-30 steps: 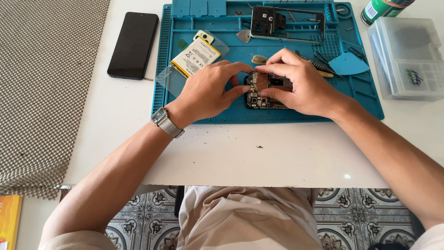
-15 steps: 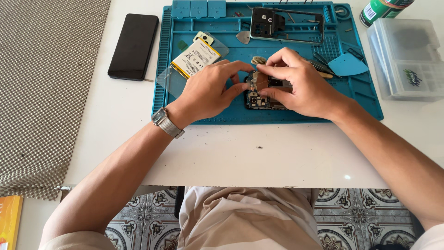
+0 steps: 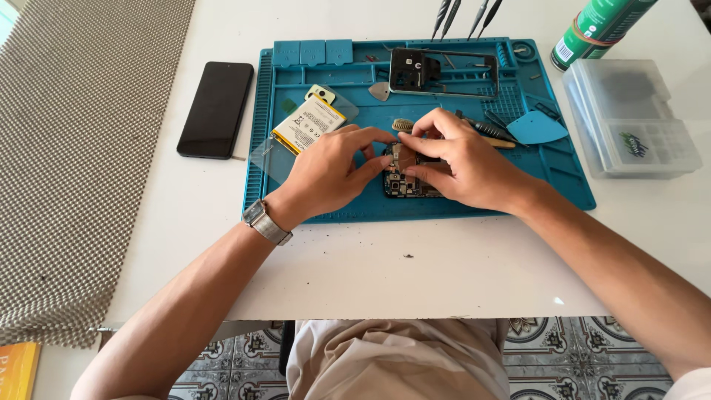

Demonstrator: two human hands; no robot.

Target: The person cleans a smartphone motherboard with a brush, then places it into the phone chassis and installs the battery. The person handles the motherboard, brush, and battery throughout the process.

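A small dark circuit board (image 3: 404, 178) lies on the blue repair mat (image 3: 348, 207). My left hand (image 3: 333, 174), with a metal watch at the wrist, pinches the board's upper left part between thumb and fingertips. My right hand (image 3: 463, 163) presses its fingers on the board from the right and covers most of it. A yellow-labelled phone battery (image 3: 307, 124) lies on the mat just left of my left hand. A round brush head (image 3: 402, 124) sits just above my fingertips.
A black phone (image 3: 216, 109) lies on the white table left of the mat. A phone frame (image 3: 443, 72), picks and a blue triangular pry tool (image 3: 537, 128) rest on the mat's far side. A clear plastic parts box (image 3: 629, 118) and a green can (image 3: 600, 30) stand at right. Grey mesh liner (image 3: 81, 148) covers the left.
Both hands stay on the circuit board. The fingers have shifted slightly, with the left thumb and fingertips now pinching nearer the board's top.
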